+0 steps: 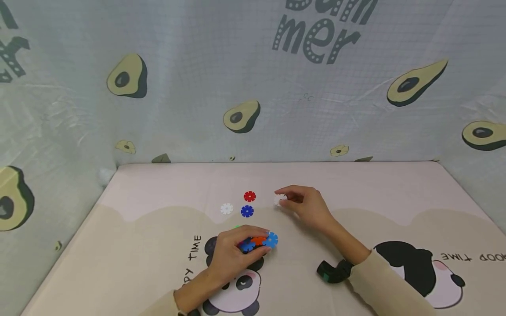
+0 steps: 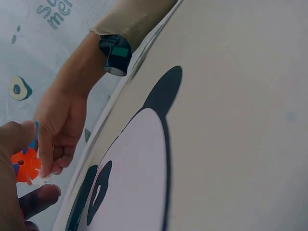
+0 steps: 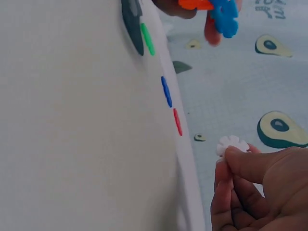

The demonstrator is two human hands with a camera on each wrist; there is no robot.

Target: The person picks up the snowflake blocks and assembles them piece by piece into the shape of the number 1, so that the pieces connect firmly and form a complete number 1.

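My left hand (image 1: 233,252) grips a joined piece of notched plastic flower discs between thumb and fingers. A light blue disc (image 1: 271,240) forms its right end, beside an orange disc (image 2: 30,164) and another blue one; the palm hides part of the piece. Farther back and to the right, my right hand (image 1: 310,208) pinches a single white notched disc (image 3: 232,143) by its edge, raised above the table. The two hands are apart, and the white disc does not touch the joined piece.
On the table (image 1: 158,184) behind my left hand lie a red disc (image 1: 250,196), a dark blue disc (image 1: 247,211) and a white disc (image 1: 226,209). A green disc (image 3: 147,39) lies closer, mostly hidden by that hand in the head view. An avocado-print curtain (image 1: 189,87) hangs behind.
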